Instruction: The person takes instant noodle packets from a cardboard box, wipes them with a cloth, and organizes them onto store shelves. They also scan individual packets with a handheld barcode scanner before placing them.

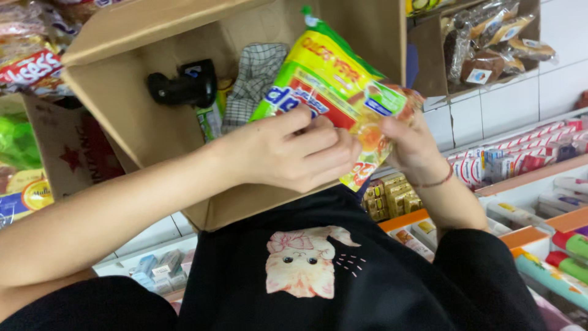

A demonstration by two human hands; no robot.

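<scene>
A yellow, green and red noodle packet (331,79) is held up over an open cardboard box (116,104). My left hand (288,153) grips the packet's lower left part, fingers curled over its front. My right hand (410,144) pinches the packet's lower right edge; a thin red bracelet sits on that wrist. Inside the box lie a black handheld device (180,83), a checked cloth (254,76) and a small green packet (210,119). The box rests against my lap, above my black shirt with a pink cat print (303,263).
Shelves of small boxed and tubed goods (527,153) run along the right. Wrapped brown baked goods (490,43) sit in a carton at top right. Bagged snacks (27,55) hang at upper left. White tiles (508,104) back the shelves.
</scene>
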